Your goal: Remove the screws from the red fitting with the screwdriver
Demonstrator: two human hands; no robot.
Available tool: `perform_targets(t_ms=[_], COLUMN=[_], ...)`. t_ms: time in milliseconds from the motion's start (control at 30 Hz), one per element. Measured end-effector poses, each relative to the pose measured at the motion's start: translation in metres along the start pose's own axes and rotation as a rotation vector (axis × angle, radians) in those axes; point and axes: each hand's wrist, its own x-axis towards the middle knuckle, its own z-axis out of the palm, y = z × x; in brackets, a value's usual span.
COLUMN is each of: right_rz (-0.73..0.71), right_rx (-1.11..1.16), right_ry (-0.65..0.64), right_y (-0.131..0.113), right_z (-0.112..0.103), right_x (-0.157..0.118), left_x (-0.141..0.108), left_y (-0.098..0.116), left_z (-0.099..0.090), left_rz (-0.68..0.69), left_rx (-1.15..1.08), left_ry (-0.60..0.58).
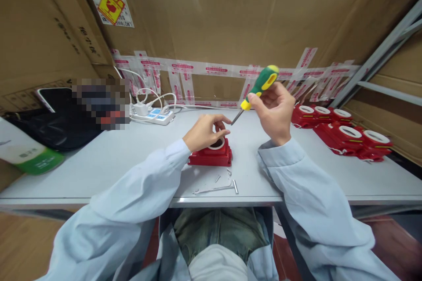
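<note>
A red box-shaped housing (211,158) with a white-rimmed round opening sits near the table's front. My left hand (206,132) is over its top, hiding part of the rim, with thumb and forefinger curved and their tips apart. Whether it presses on the housing I cannot tell. My right hand (276,112) grips a green and yellow screwdriver (260,85) by the handle, held tilted above the table. Its shaft points down left, with the tip close to my left forefinger. In front of the housing lie small screws (218,178) and a T-shaped metal hex key (217,189).
Several more red housings (351,134) with white rings stand at the right. At the back left are a white power strip (161,116) with cables, a phone (54,99) on a black bag (66,129), and a green-white package (36,158). Cardboard (211,17) walls the table's back.
</note>
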Motion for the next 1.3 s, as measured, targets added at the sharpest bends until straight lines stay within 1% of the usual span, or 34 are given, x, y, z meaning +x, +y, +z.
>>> perform_targets(t_ms=[67, 100, 167, 200, 300, 400, 467, 667, 767, 1000, 1133, 1200, 1233, 1300], right_rz=[-0.027, -0.031, -0.013, 0.005, 0.048, 0.06, 0.069, 0.082, 0.088, 0.067, 0.062, 0.064, 0.06, 0.038], right_rx=[-0.03, -0.037, -0.026, -0.014, 0.003, -0.014, -0.009, 0.042, 0.044, 0.006, -0.02, -0.009, -0.008, -0.026], right_ry=[0.042, 0.045, 0.025, 0.01, -0.035, -0.075, -0.073, -0.03, -0.03, -0.045, -0.05, -0.051, -0.055, -0.062], right_y=[0.003, 0.005, 0.007, 0.008, 0.006, 0.004, 0.004, 0.002, 0.001, 0.003, 0.004, 0.005, 0.006, 0.008], right_z=[-0.003, -0.004, -0.003, -0.002, 0.001, 0.002, 0.002, 0.003, 0.003, 0.003, 0.004, 0.004, 0.004, 0.003], right_x=[0.002, 0.001, -0.001, -0.003, -0.008, -0.01, -0.01, -0.011, -0.011, -0.012, -0.013, -0.014, -0.014, -0.014], left_x=[-0.021, -0.033, -0.058, -0.069, -0.089, -0.093, -0.095, -0.111, -0.116, -0.109, -0.108, -0.109, -0.109, -0.108], left_y=[0.007, 0.009, 0.01, 0.008, -0.004, -0.014, -0.017, -0.018, -0.016, -0.012, -0.009, -0.007, -0.007, -0.01], left_z=[-0.002, -0.001, 0.005, 0.01, 0.023, 0.031, 0.034, 0.039, 0.04, 0.04, 0.039, 0.033, 0.028, 0.013], left_rz=[0.05, 0.072, 0.137, 0.141, 0.106, 0.082, 0.087, 0.179, 0.198, 0.228, 0.235, 0.244, 0.249, 0.24], left_rx=[-0.003, -0.015, -0.019, -0.003, 0.052, 0.075, 0.095, 0.138, 0.131, 0.032, 0.012, -0.002, -0.007, 0.022], left_ry=[0.017, -0.005, -0.112, -0.148, -0.175, -0.203, -0.225, -0.212, -0.25, -0.3, -0.319, -0.279, -0.235, -0.108])
